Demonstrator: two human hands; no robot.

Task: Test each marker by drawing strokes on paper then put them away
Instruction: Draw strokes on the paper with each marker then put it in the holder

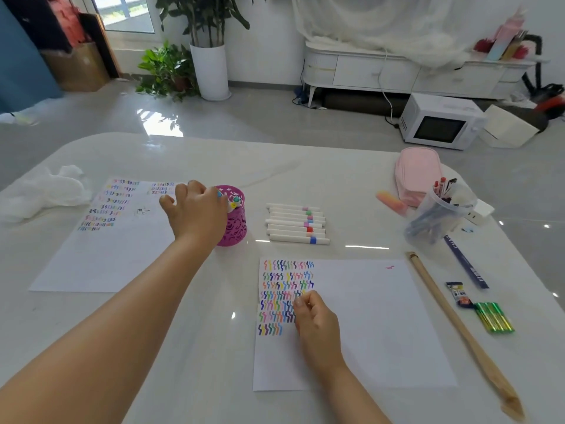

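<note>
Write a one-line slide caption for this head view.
Left hand at the magenta pen cup; right hand rests on the stroke-covered paper.

Row of white markers (297,223) lying mid-frame, side by side, capped, coloured bands toward the right ends. Magenta cut-out pen cup (234,220) standing upright just left of them, marker caps showing at its rim. Near sheet of paper (367,325) lying lower centre, coloured zigzag strokes filling its upper left. Second sheet (104,255) lying at left, strokes crowding its top.
</note>
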